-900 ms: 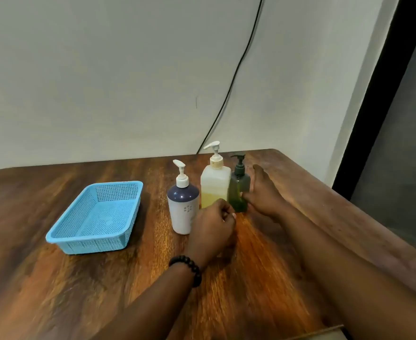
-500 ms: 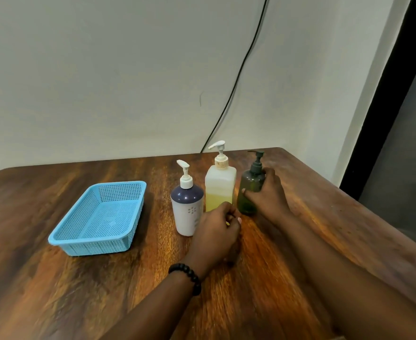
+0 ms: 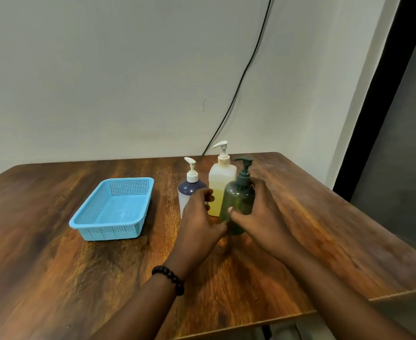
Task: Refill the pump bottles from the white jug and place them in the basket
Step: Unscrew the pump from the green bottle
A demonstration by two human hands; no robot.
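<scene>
The green bottle [image 3: 237, 204] stands upright, long axis vertical, its dark pump spout pointing left, toward the basket [image 3: 115, 209]. It sits toward the far right part of the tabletop [image 3: 55, 278], in front of the other two bottles; whether its base touches the wood or is lifted just clear cannot be told, since the hands cover it. The right hand [image 3: 261, 219] grips it from the right, fingers curled round the far side and thumb across the front. The left hand [image 3: 199, 219] is beside it on the left with fingers loosely curled; it touches or nearly touches the bottle's lower left side, and whether it truly holds it is unclear. The yellow bottle [image 3: 220, 185], about half full, stands upright behind, white spout pointing left, its lower right part hidden by the green one. The white bottle [image 3: 189, 192] with a dark top stands upright to its left, spout angled left, its lower body covered by the left hand. The blue basket lies well apart toward the left edge, its long axis running toward the far edge. A beaded bracelet [image 3: 169, 278] circles the left wrist.
</scene>
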